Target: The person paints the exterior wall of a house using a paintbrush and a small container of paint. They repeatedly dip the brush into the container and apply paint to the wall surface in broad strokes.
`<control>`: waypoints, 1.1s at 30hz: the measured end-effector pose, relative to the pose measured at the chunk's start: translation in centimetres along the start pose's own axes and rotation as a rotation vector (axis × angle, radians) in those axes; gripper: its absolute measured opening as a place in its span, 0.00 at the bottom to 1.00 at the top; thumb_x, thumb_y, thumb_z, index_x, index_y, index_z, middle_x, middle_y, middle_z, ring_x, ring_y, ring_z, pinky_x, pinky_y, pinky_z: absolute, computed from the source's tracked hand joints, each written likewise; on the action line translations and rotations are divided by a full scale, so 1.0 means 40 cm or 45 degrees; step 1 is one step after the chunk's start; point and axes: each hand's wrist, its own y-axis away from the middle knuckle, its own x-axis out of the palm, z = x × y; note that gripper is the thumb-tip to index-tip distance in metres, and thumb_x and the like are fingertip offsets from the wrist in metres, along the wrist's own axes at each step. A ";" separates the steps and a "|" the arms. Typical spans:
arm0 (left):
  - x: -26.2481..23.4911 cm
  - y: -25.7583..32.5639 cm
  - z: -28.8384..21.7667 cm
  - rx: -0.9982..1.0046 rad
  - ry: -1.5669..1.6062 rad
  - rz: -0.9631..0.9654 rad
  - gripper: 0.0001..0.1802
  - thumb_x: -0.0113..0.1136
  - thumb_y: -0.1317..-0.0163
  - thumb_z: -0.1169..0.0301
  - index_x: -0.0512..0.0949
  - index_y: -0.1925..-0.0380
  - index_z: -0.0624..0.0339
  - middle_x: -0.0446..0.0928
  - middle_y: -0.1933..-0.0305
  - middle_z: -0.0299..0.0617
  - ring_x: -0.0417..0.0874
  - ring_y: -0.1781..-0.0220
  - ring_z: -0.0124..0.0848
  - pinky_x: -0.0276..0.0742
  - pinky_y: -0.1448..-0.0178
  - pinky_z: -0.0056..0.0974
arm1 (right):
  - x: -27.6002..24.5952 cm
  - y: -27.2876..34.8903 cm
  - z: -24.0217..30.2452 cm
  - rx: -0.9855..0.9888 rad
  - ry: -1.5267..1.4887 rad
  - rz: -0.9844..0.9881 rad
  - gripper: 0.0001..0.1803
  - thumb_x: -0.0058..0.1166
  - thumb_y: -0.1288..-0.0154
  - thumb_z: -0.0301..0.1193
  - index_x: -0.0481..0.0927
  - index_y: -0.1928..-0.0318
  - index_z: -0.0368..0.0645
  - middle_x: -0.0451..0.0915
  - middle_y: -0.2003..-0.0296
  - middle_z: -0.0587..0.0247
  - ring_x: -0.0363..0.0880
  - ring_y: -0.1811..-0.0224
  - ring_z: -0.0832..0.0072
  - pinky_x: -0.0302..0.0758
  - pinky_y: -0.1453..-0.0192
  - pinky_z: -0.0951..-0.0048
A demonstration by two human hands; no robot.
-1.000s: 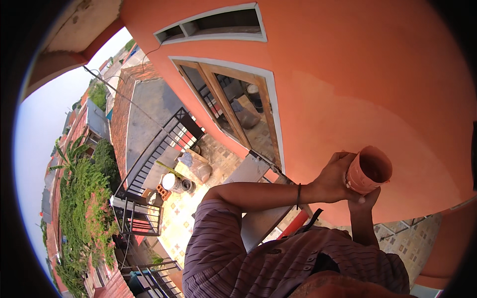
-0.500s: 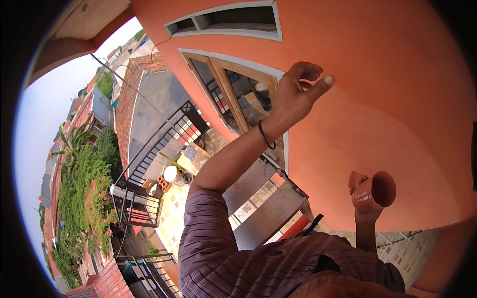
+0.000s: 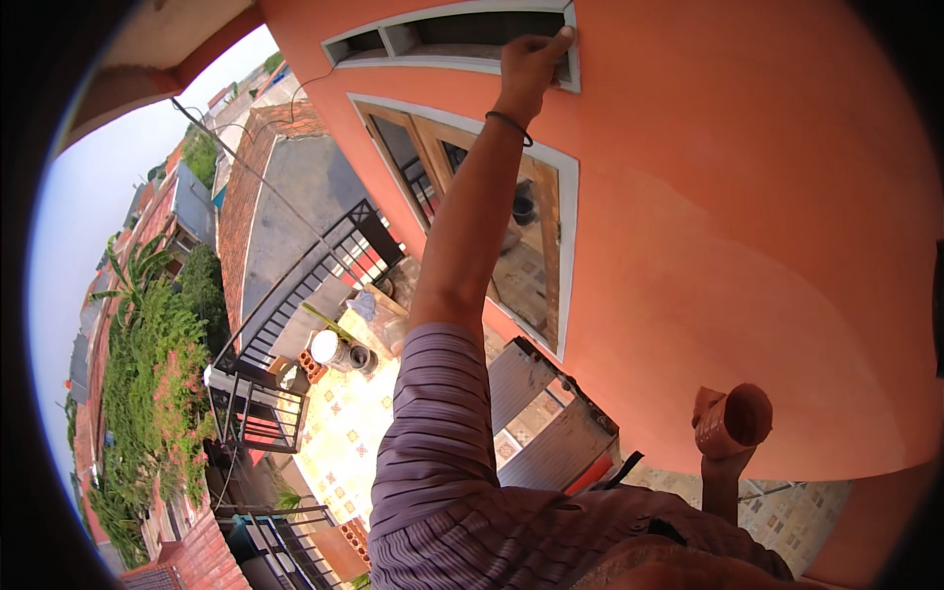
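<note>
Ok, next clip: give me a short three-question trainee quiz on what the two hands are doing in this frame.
1. True or false: the left hand is raised to the white frame of the vent opening above the window.
2. What does the right hand hold? A) a paint roller B) an orange-stained cup C) a hammer
3. Fill in: the wall around the window is painted ____.

Key: 1 true; 2 B; 3 orange
</note>
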 end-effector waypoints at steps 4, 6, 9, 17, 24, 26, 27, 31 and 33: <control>0.025 -0.009 0.025 -0.041 0.107 0.003 0.27 0.77 0.35 0.50 0.85 0.66 0.70 0.77 0.77 0.37 0.75 0.79 0.25 0.69 0.77 0.34 | -0.001 -0.007 0.002 0.005 -0.008 -0.060 0.46 0.38 0.27 0.76 0.76 0.36 0.48 0.85 0.52 0.59 0.86 0.56 0.60 0.86 0.51 0.48; 0.031 -0.014 0.035 -0.023 0.124 -0.009 0.27 0.77 0.35 0.50 0.85 0.68 0.69 0.75 0.79 0.35 0.73 0.80 0.24 0.66 0.78 0.34 | -0.006 -0.008 0.003 0.009 0.035 0.027 0.46 0.38 0.27 0.76 0.76 0.36 0.48 0.85 0.51 0.58 0.87 0.57 0.60 0.86 0.50 0.47; 0.034 -0.024 0.045 0.025 0.131 -0.028 0.26 0.78 0.35 0.51 0.86 0.70 0.68 0.74 0.80 0.34 0.71 0.81 0.23 0.64 0.78 0.34 | -0.018 -0.011 0.005 0.017 0.081 0.132 0.46 0.38 0.27 0.76 0.76 0.35 0.48 0.85 0.51 0.58 0.87 0.58 0.59 0.87 0.50 0.47; 0.035 -0.026 0.062 0.088 0.157 -0.040 0.22 0.81 0.38 0.57 0.86 0.72 0.67 0.76 0.79 0.34 0.73 0.79 0.23 0.67 0.76 0.34 | -0.032 -0.011 -0.012 0.027 -0.055 -0.001 0.44 0.39 0.26 0.74 0.74 0.33 0.51 0.84 0.48 0.60 0.87 0.56 0.59 0.88 0.51 0.47; 0.036 -0.012 0.063 0.051 0.168 -0.058 0.18 0.80 0.37 0.62 0.87 0.69 0.68 0.79 0.76 0.35 0.73 0.77 0.23 0.68 0.75 0.34 | -0.023 -0.008 -0.016 0.008 -0.066 0.059 0.43 0.42 0.26 0.73 0.74 0.32 0.51 0.84 0.46 0.59 0.88 0.53 0.59 0.89 0.51 0.46; 0.036 -0.011 0.065 0.048 0.165 -0.055 0.17 0.80 0.37 0.63 0.87 0.68 0.68 0.80 0.75 0.35 0.74 0.76 0.23 0.68 0.74 0.33 | -0.026 -0.005 -0.018 0.001 -0.036 0.074 0.43 0.43 0.26 0.73 0.74 0.33 0.51 0.84 0.46 0.59 0.88 0.53 0.59 0.90 0.52 0.46; 0.036 -0.010 0.066 0.068 0.160 -0.050 0.16 0.80 0.37 0.64 0.87 0.67 0.68 0.80 0.75 0.35 0.75 0.76 0.23 0.69 0.73 0.34 | -0.027 -0.003 -0.018 0.023 -0.088 0.057 0.42 0.43 0.26 0.72 0.74 0.33 0.51 0.84 0.45 0.59 0.88 0.52 0.59 0.90 0.52 0.46; 0.035 -0.007 0.074 0.110 0.127 -0.043 0.14 0.79 0.38 0.67 0.87 0.65 0.69 0.83 0.72 0.37 0.77 0.73 0.24 0.72 0.71 0.33 | -0.028 0.003 -0.017 0.005 -0.096 0.002 0.40 0.46 0.25 0.69 0.74 0.32 0.50 0.84 0.45 0.58 0.88 0.50 0.58 0.91 0.51 0.44; 0.035 -0.003 0.077 0.116 0.115 -0.049 0.14 0.79 0.38 0.69 0.87 0.64 0.70 0.84 0.71 0.39 0.79 0.73 0.24 0.74 0.70 0.33 | -0.026 0.005 -0.015 -0.003 -0.084 0.003 0.38 0.46 0.24 0.68 0.74 0.32 0.51 0.84 0.44 0.58 0.88 0.48 0.58 0.91 0.50 0.44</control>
